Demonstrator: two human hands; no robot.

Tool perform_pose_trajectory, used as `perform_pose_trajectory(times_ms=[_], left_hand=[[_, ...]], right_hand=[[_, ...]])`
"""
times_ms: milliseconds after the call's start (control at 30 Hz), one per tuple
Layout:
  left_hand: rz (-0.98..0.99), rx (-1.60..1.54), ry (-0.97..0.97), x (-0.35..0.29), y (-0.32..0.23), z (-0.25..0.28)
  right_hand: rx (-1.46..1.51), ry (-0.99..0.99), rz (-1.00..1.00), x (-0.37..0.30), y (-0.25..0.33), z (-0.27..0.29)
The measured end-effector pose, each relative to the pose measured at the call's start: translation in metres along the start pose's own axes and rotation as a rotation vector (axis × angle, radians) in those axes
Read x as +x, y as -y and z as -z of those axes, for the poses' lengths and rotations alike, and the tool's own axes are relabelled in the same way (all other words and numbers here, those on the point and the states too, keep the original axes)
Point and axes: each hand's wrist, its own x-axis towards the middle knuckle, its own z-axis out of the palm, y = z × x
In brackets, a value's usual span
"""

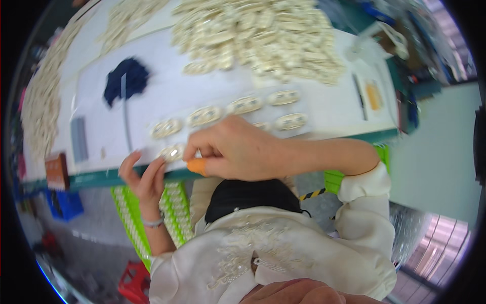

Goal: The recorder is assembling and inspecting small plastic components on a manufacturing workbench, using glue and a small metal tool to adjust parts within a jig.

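Note:
A cream oval piece with shiny spots (173, 152) lies near the table's front edge, between my two hands. My left hand (145, 178) is at its left end with fingers spread, one fingertip against the piece. My right hand (243, 148), an orange cover on its thumb, has thumb and fingers pinched together at the right end. What sits in that pinch is too small to make out. Just beyond are two rows of similar pieces, among them one at the left (166, 128) and one at the right (291, 121); my right hand partly hides the nearer row.
A large heap of cream pieces (258, 38) covers the table's far side; more lie at the far left (43, 111). A dark blue lump (132, 76) has a thin grey rod (126, 119) on it. A grey bar (79, 139), brown block (56, 171), dark pen (359, 96) and yellow item (373, 96) lie around.

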Motion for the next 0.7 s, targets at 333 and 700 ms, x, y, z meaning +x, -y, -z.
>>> perform_pose_trajectory(times_ms=[333,700], left_hand=[[-0.05,-0.057,-0.013,-0.007,0.006,-0.008],[0.009,-0.07,-0.071,-0.005,-0.005,-0.014]], right_hand=[[-0.755,-1.361,-0.341,-0.196,-0.1,0.161],[-1.159,-1.008,-0.746,-0.265,-0.146,0.159]])
